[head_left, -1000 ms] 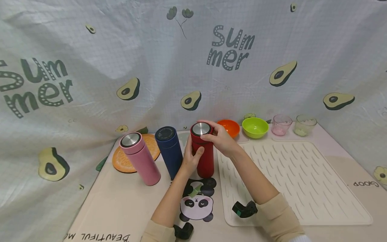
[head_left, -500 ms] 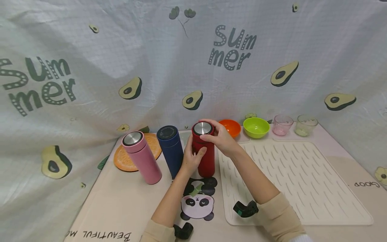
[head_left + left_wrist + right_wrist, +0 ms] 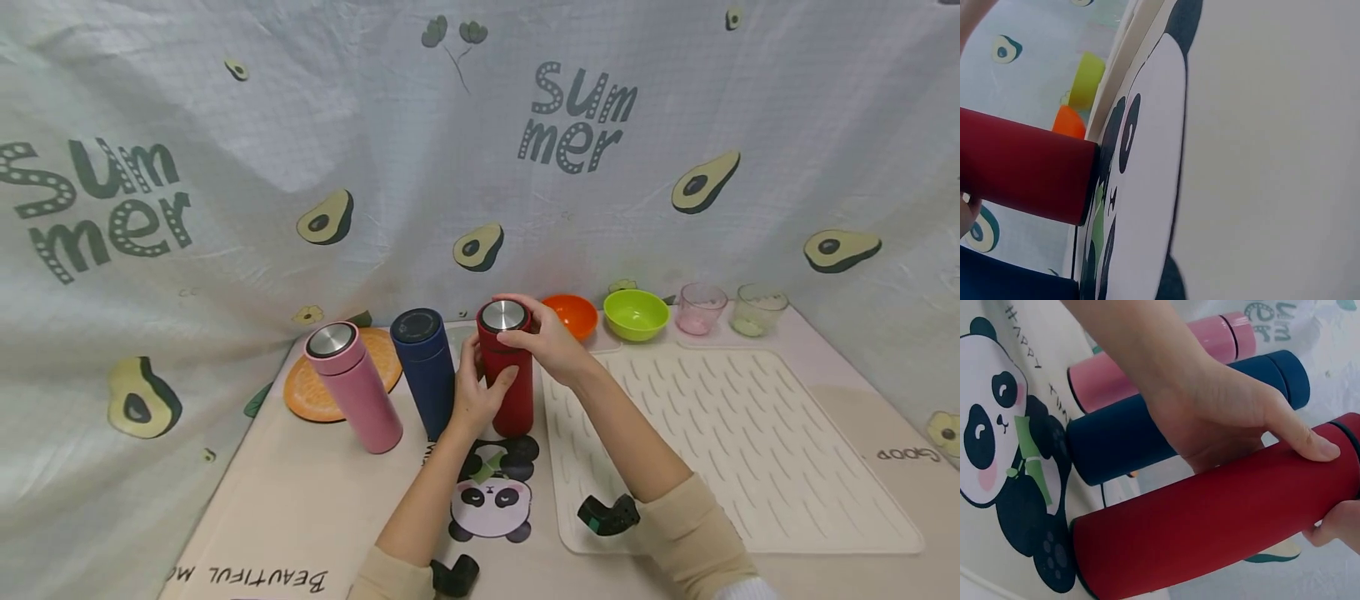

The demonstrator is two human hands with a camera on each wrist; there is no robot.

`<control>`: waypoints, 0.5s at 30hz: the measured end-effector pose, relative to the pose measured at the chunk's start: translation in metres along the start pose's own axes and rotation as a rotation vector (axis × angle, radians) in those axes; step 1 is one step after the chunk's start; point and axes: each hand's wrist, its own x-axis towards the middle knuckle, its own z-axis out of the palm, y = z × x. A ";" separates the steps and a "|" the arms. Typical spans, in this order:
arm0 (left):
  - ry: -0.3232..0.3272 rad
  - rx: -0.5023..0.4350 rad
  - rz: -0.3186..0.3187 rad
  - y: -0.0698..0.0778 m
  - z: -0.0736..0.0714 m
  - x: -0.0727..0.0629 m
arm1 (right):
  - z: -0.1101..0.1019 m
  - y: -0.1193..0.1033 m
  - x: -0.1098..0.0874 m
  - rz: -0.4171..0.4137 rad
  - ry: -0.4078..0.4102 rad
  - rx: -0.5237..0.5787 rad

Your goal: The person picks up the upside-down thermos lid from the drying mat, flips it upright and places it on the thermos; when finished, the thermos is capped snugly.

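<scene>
A red thermos [image 3: 514,402] with a steel-topped lid [image 3: 503,316] stands upright on the table. My left hand [image 3: 477,398] holds its upper body from the left, thumb across the front. My right hand [image 3: 555,342] grips the lid from the right, thumb in front and fingers behind. Lid and body look joined. In the right wrist view the left thumb lies along the red thermos [image 3: 1210,519], and part of the right hand [image 3: 1342,526] shows at the lid. The left wrist view shows the lower red body [image 3: 1029,165] against the table.
Close on the left are a blue thermos [image 3: 423,367] and a pink thermos [image 3: 362,404], near an orange-slice mat [image 3: 307,392]. A ribbed cream mat [image 3: 712,450] lies right. Behind it stand an orange bowl [image 3: 573,317], a green bowl [image 3: 636,317] and two glasses [image 3: 700,310].
My left thumb has slid slightly to the right across the red thermos's front. The right hand keeps its grip on the lid, and the thermos stays in place.
</scene>
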 end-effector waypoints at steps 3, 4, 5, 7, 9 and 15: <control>-0.010 0.003 -0.005 -0.001 0.000 0.001 | 0.000 0.001 0.000 -0.007 0.020 0.010; -0.016 0.001 -0.011 -0.001 0.000 0.001 | 0.000 0.001 0.000 -0.007 0.031 0.008; -0.022 -0.002 -0.018 -0.001 0.000 0.001 | 0.001 0.002 0.000 -0.006 0.044 0.002; -0.029 -0.004 -0.040 -0.001 -0.001 0.002 | 0.001 0.002 0.001 -0.006 0.067 -0.015; -0.026 -0.008 -0.066 0.000 -0.003 0.003 | 0.002 0.003 0.001 -0.004 0.086 -0.037; -0.005 -0.021 -0.108 0.001 -0.005 0.006 | 0.001 0.002 0.002 0.005 0.087 -0.048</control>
